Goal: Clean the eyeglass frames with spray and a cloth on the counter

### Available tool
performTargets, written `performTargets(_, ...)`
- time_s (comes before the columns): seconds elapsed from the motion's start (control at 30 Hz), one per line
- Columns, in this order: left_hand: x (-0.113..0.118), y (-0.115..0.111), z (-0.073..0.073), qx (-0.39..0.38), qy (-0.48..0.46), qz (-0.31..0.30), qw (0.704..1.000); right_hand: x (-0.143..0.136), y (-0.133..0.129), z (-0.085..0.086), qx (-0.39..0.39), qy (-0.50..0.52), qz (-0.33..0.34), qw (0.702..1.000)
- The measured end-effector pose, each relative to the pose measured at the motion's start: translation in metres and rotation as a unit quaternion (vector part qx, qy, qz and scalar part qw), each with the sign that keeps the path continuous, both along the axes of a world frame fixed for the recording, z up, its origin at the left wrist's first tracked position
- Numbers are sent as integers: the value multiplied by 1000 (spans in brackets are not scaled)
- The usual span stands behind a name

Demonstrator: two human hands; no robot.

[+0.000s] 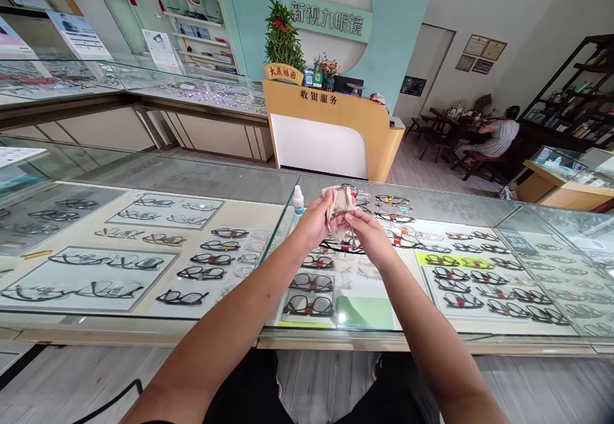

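Above the glass counter, my left hand (314, 220) is closed on a pale, crumpled cloth (341, 201). A pair of clear-framed glasses (341, 235) hangs just below the cloth, between my hands. My right hand (368, 232) has its fingers closed on the right side of these glasses. The cloth covers the upper part of the glasses, so that part is hidden. Just left of my left hand, a small white spray bottle (299, 203) with a blue label stands upright on the counter.
Glass display cases (240, 334) hold many rows of eyeglasses under their tops. A wooden reception desk (336, 107) with a plant (283, 37) stands beyond the counter. At the back right, a person (496, 137) sits at a dark table.
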State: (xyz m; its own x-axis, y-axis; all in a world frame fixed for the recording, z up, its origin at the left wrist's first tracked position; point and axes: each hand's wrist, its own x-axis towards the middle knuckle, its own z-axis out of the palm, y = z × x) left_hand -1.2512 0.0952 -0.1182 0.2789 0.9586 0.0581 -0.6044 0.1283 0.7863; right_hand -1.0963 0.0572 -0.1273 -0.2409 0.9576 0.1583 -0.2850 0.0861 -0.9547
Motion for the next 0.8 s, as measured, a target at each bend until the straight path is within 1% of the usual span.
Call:
performTargets(0.07,1,2,-1,2,-8,-7,1000,5,1,7,-3,27,-7,1000)
performTargets(0.13,1,3,-3,-5,-3,-2,1000,10,1,14,3,54,-27,998)
performTargets(0.27,2,3,-7,-41,31,6,999,18,3,24,42,87,-107,990)
performTargets(0.33,3,0,-10,-44,62,-7,997,21,5,25,56,95,-129,985)
performTargets(0.43,5,-6,-13,-29,101,-35,994,22,8,22,63,91,-129,985)
performTargets(0.53,8,-9,-17,-26,120,-44,991,22,10,17,65,76,-126,987)
performTargets(0.7,9,-8,-23,-15,136,-67,988,20,10,14,22,62,-127,990)
performTargets(0.8,10,-8,-25,4,137,-78,987,19,8,15,10,61,-123,990)
